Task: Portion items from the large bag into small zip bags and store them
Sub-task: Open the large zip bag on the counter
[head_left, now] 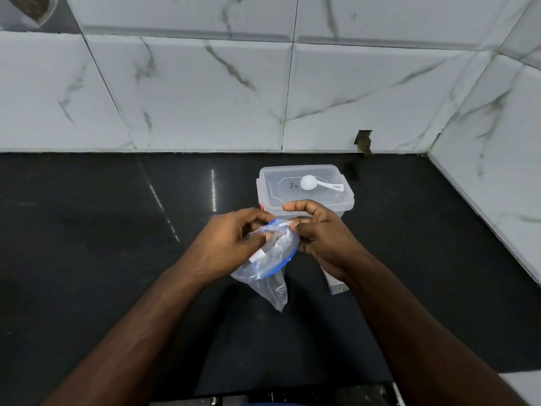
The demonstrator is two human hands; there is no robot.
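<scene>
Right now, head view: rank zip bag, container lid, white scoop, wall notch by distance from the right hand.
1. zip bag: pinched by right hand and left hand.
2. container lid: just behind the hand.
3. white scoop: on the lid.
4. wall notch: at the tile base.

I can see a dark handwritten mark that looks like "7n" on the clear lid of the box (304, 186) far from me, and tiny print on the zip bag (273, 285) I hold, too small to read.
</scene>
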